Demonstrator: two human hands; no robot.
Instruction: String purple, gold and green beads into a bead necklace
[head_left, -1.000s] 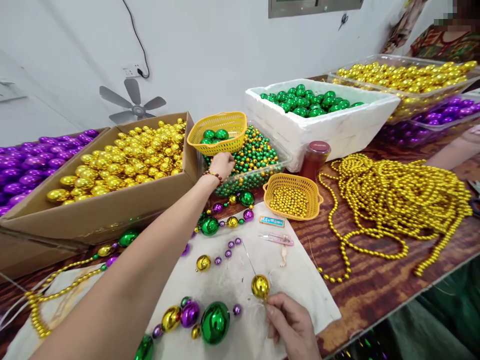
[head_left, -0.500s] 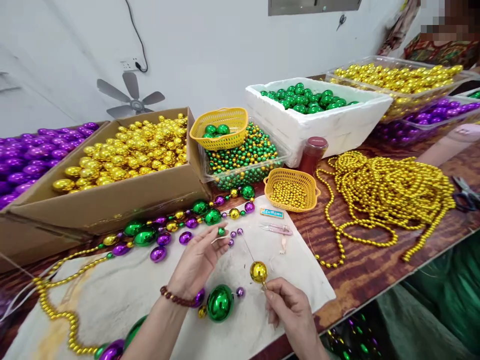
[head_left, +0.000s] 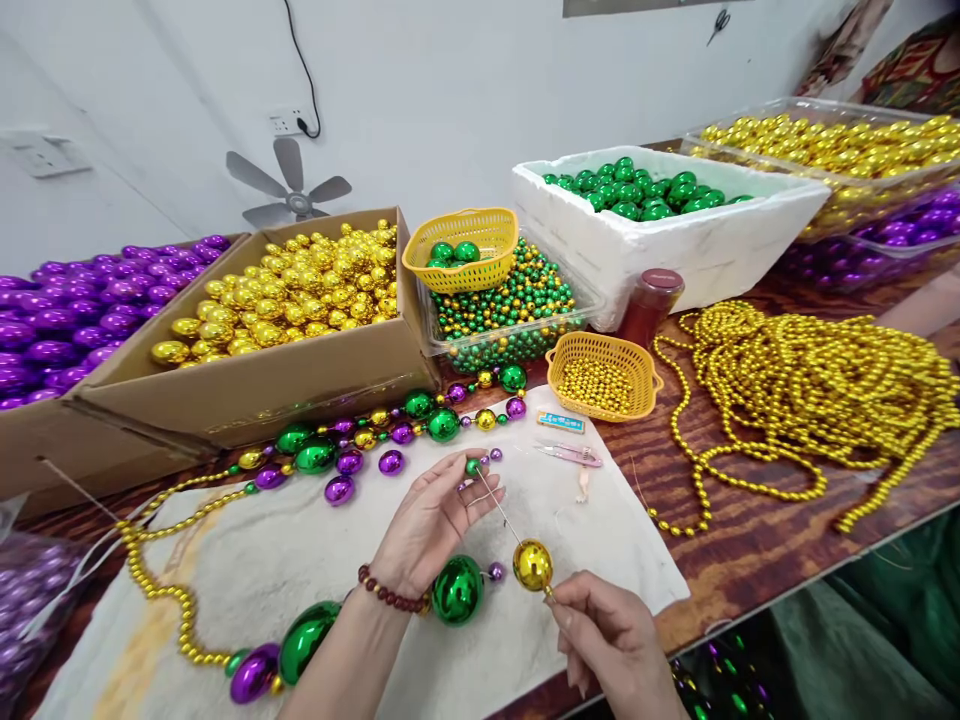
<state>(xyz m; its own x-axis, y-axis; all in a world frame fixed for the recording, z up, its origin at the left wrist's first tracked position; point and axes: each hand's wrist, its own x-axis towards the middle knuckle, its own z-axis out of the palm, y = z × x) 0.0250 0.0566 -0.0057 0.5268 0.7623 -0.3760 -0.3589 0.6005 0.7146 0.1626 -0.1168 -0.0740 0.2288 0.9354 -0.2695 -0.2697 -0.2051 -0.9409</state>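
In the frame's lower centre, the needle [head_left: 501, 508] slants from upper left to lower right, tip at the green bead [head_left: 472, 467] pinched in the left hand's [head_left: 431, 520] fingertips; the right hand [head_left: 611, 635] pinches, thumb against forefinger, just below 1 gold ball [head_left: 532, 566].

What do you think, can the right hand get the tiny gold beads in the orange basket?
Probably yes: the orange basket is open above its tiny gold beads, though the needle occupies the right hand.

Bead workshop, cardboard box [head_left: 300, 385] of gold beads [head_left: 300, 290], foam box [head_left: 720, 255], snips [head_left: 579, 455], wooden worktable [head_left: 750, 535]
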